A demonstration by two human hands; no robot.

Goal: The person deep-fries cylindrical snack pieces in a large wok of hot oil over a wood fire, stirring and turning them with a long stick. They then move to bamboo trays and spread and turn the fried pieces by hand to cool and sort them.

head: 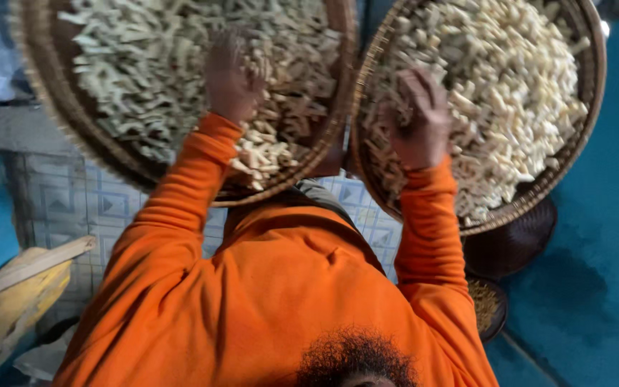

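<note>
- Left hand (232, 75): upper centre of frame, blurred, fingers bent over pale cut pieces (152, 79) in the left woven tray (73, 122); grasp cannot be told.
- Right hand (418, 118): right of centre, fingers curled loosely among pale pieces (517, 86) in the right woven tray (574, 154); hold unclear.
- Trays: side by side, rims nearly touching.
- Orange sleeves (431, 236): cover the trays' lower rims.
- Dark baskets (514, 240): lower right.
- Tiled floor (102, 204): beneath.

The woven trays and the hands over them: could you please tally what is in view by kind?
Large round woven trays heaped with pale cut pieces: 2, the left tray and the right tray.
Small dark baskets under the right tray: 2, the upper basket and the lower basket.
Hands in orange sleeves: 2, left hand and right hand.
Total: 6
</note>
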